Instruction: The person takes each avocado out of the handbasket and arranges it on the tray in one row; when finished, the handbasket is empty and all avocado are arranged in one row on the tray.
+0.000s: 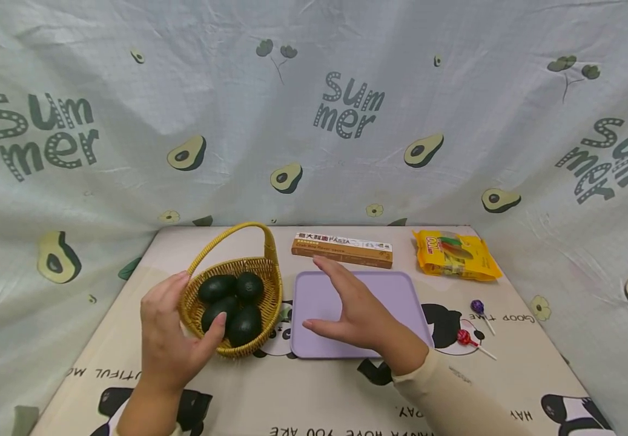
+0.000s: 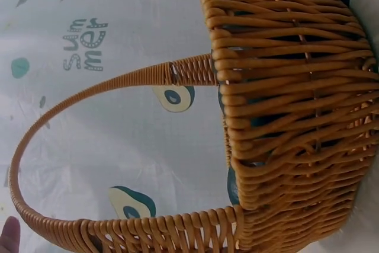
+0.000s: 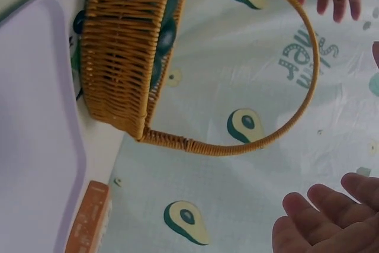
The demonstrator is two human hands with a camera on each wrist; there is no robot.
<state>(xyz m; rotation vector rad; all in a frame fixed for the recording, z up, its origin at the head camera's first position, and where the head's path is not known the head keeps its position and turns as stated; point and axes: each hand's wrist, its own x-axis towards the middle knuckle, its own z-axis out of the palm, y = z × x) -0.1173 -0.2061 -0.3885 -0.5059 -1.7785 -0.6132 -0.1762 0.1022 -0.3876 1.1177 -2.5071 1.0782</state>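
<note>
Head view shows me the left hand (image 1: 171, 336) spread and empty, the basket (image 1: 274, 303) of avocados (image 1: 245, 326) just to its right. Likewise spread and empty, the right hand (image 1: 358, 315) is over the tray (image 1: 310, 300).

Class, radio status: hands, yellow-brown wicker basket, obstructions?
Left hand near basket, right hand over lilac rectangular tray; neither grips anything. Four dark-green avocados visible in basket. Nothing seen blocking left hand.

in the head view, lower centre, the right hand (image 1: 360, 312) hides part of the tray (image 1: 314, 293); lower left, the left hand (image 1: 174, 339) hides some of the basket (image 1: 273, 300). the right wrist view's left edge crops the tray.
</note>
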